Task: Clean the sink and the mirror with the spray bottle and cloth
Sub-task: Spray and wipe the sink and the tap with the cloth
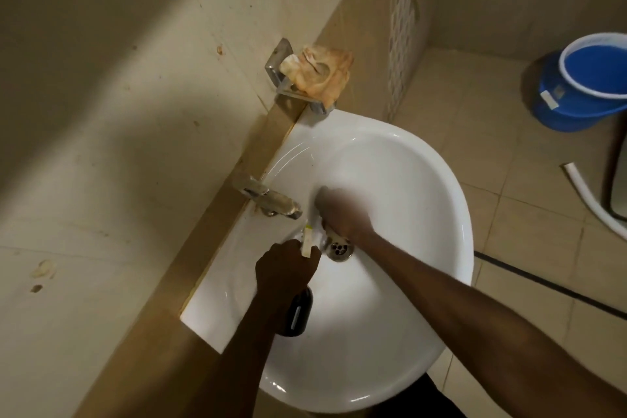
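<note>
Tiled bathroom, beige walls and floor, seen from overhead. White sink [390, 159] fixed against a wooden ledge [217, 214] along the wall. Blue bucket [583, 85] on the floor, well apart to the right; white hose [590, 204] lying near it. Metal wall holder [281, 78] above the sink's far corner, a crumpled tan rag [322, 75] sitting in it.

Both arms reach into the basin. Right hand [342, 214] is motion-blurred, low in the bowl just beside the drain [339, 248] and under the tap [274, 204]; fingers look curled, something pale at its lower edge, possibly a cloth. Cannot tell whether it grips anything. Left hand [288, 268] closed around a thing of which only a pale, yellowish tip [308, 241] shows above the knuckles, near the tap spout; likely the spray bottle, not certain. Dark strapped device [298, 316] on the left wrist.

Step in hand, by judgement: the sink, scrubbing around drain and tap base. Mirror not in view, so that half cannot be assessed.

Next move calls for working outward from the drain over the bowl walls and rim, then raising both hands and the gaze to the wall for the mirror.
</note>
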